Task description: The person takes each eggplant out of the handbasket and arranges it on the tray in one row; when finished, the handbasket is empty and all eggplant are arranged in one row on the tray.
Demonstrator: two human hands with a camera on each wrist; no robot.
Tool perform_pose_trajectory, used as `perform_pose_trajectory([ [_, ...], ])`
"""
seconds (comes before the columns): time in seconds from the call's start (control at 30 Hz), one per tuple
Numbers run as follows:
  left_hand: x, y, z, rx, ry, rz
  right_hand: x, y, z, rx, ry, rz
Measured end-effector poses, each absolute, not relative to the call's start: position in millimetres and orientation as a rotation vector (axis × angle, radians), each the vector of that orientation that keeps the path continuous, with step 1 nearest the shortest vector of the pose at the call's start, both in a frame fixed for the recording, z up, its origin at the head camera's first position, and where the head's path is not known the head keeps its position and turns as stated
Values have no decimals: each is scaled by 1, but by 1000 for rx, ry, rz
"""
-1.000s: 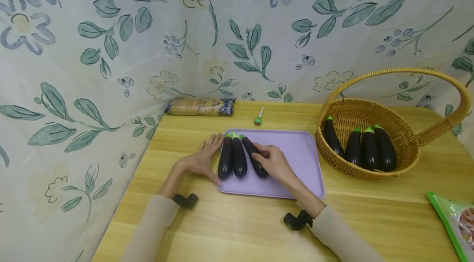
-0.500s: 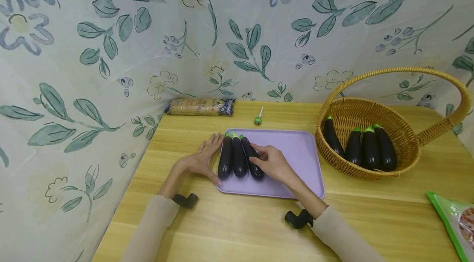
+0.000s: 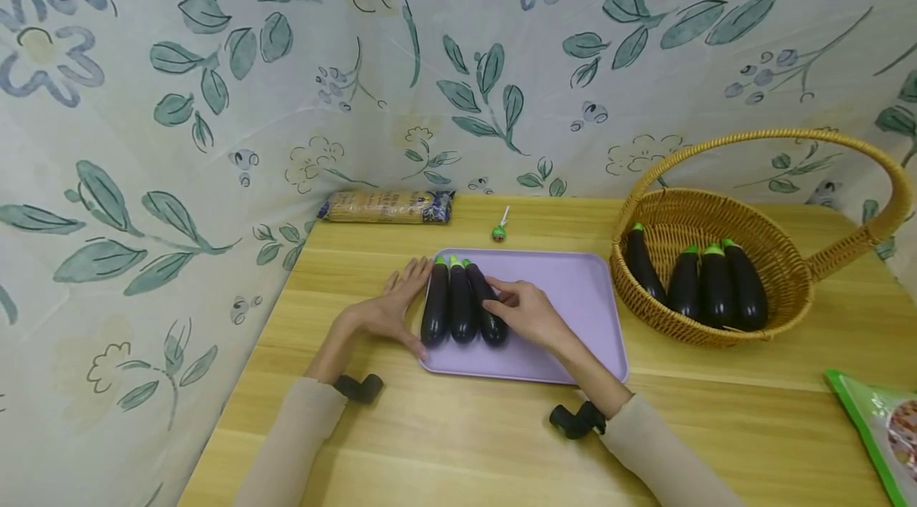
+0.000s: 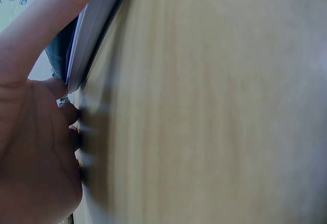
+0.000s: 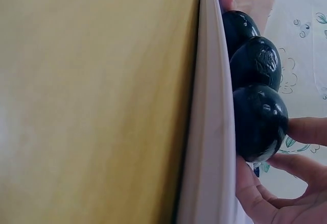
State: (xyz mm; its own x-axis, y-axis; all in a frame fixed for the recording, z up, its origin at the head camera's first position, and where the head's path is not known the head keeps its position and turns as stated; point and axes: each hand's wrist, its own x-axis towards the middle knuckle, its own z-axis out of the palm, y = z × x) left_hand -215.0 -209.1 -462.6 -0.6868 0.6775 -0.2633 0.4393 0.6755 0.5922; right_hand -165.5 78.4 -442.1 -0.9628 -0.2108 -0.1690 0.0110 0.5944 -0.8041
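Observation:
Three dark purple eggplants with green stem ends lie side by side on the left part of a lilac tray (image 3: 566, 308): the left eggplant (image 3: 435, 308), the middle eggplant (image 3: 462, 308) and the right eggplant (image 3: 491, 324). My right hand (image 3: 530, 314) holds the right eggplant from its right side, with thumb and fingers bent against it in the right wrist view. With fingers spread, my left hand (image 3: 387, 312) rests along the tray's left edge, its thumb at the near left corner. The left wrist view shows the left palm (image 4: 36, 152) beside the tray's side.
A wicker basket (image 3: 795, 308) with a tall handle stands right of the tray, holding several eggplants. Behind the tray lie a pack of noodles (image 3: 387, 207) and a green lollipop (image 3: 499, 233). A green-edged bag (image 3: 881, 427) lies at the right. A patterned cloth (image 3: 301, 77) hangs behind.
The right eggplant's lower end has swung left, so it now lies close along the middle one. My right hand shifted slightly left with it. My left hand has stayed put.

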Motion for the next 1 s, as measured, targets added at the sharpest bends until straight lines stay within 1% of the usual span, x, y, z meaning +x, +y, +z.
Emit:
perform_pose_trajectory([
  [0.6,-216,-211,-464,869,2414,672,-166,87,-439,-217,2552,-1287],
  [0.8,-215,-211,-462,870,2416,667,-163,103,-425,-321,2579,-1271],
  [1.0,-215,-211,-462,863,2417,666,-157,133,-407,-414,2557,-1302],
])
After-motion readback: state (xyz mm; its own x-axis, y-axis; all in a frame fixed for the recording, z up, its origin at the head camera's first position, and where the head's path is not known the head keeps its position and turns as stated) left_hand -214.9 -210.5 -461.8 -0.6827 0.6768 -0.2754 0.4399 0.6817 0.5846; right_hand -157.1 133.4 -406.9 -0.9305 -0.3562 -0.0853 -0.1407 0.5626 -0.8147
